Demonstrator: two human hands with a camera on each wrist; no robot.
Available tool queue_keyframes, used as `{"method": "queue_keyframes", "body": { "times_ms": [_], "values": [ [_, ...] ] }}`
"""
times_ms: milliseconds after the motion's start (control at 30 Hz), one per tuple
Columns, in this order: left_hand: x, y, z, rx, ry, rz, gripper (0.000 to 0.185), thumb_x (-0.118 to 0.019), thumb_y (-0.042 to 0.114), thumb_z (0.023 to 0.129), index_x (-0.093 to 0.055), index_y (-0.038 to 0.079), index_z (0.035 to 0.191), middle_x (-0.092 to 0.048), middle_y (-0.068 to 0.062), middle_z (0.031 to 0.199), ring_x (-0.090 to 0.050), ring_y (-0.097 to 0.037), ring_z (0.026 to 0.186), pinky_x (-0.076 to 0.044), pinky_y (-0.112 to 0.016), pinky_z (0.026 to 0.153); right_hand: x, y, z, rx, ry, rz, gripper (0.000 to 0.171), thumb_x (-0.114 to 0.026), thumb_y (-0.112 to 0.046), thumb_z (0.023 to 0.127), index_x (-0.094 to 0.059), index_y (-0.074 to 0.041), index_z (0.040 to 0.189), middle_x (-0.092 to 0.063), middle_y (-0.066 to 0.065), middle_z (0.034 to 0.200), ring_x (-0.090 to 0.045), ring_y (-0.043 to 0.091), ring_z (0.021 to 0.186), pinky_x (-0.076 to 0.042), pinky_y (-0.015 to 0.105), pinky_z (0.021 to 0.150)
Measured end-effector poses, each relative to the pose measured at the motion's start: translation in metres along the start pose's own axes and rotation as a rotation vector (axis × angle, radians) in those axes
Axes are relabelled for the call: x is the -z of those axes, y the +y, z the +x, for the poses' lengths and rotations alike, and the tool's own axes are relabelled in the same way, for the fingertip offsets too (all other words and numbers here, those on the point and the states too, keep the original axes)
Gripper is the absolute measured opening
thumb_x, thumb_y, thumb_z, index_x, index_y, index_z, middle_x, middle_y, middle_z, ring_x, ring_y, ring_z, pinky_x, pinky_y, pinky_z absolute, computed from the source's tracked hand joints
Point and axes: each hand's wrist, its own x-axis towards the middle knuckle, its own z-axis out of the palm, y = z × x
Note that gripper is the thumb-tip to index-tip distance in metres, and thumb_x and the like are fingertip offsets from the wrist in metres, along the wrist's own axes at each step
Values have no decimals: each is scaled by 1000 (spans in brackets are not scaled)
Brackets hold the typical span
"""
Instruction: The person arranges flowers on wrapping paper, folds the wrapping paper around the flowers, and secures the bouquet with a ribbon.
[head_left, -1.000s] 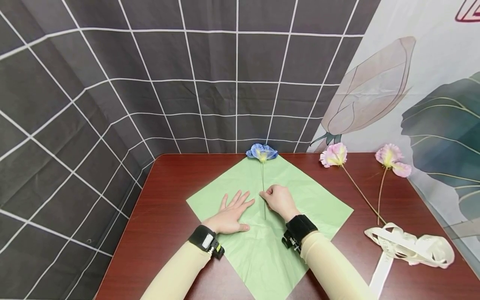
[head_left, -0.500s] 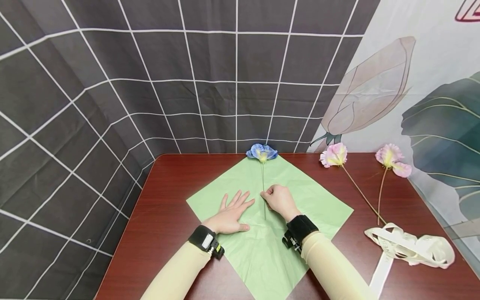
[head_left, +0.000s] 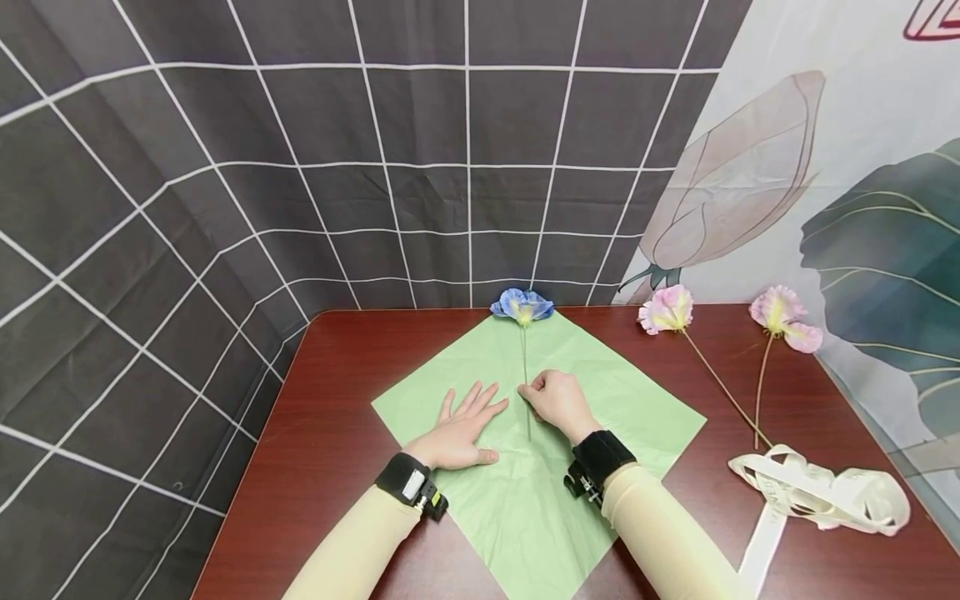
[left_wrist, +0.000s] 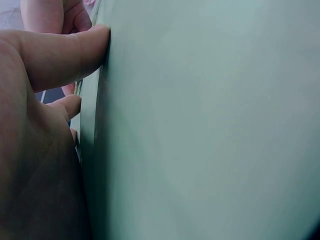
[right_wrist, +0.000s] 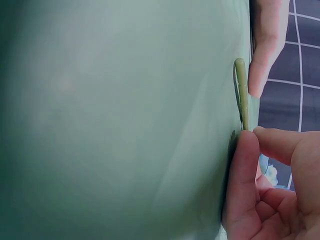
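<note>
A blue artificial flower (head_left: 522,307) lies on a square sheet of green wrapping paper (head_left: 495,533), its bloom at the far corner and its thin stem running toward the person. My right hand (head_left: 561,403) pinches that stem between thumb and fingertips; in the right wrist view the cut end of the green stem (right_wrist: 242,92) sticks out past the fingers. To the left of the stem, my left hand (head_left: 459,433) rests with spread, straight fingers on the paper. The left wrist view shows a left finger (left_wrist: 70,57) touching the paper, with part of the right hand beyond.
Two pink artificial flowers (head_left: 666,310) lie at the right of the reddish-brown table (head_left: 315,467), stems crossing low down. Near their ends sits a loose heap of cream ribbon (head_left: 832,492). A dark gridded cloth (head_left: 420,192) hangs behind the table and along the left.
The head view has shifted very slightly. Both hands and the blue flower stay in place on the paper.
</note>
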Motion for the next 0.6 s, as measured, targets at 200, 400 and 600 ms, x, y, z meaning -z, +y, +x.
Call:
{"method": "queue_keyframes", "body": {
  "times_ms": [200, 400, 600],
  "values": [
    [-1, 0, -1, 2, 3, -4, 87, -63, 48, 84, -17, 25, 153, 1, 1, 160, 7, -25, 146, 6, -62, 109, 1, 0, -1, 5, -13, 32, 29, -62, -37, 89, -58, -13, 74, -56, -1, 47, -55, 16, 44, -42, 30, 53],
    [0, 1, -1, 4, 1, -4, 86, -63, 48, 84, -18, 26, 153, 1, 1, 160, 6, -25, 146, 5, -62, 109, 6, 3, -2, -14, -77, 140, 23, -61, -33, 91, -60, -11, 82, -60, 2, 54, -60, 16, 47, -47, 30, 50],
    [1, 1, -2, -1, 10, -14, 87, -65, 46, 83, -19, 25, 153, 0, -1, 160, 5, -26, 146, 5, -64, 108, 26, 16, -1, 6, -101, 240, 18, -57, -27, 93, -61, -9, 92, -63, 7, 63, -63, 18, 54, -51, 29, 51]
  ]
}}
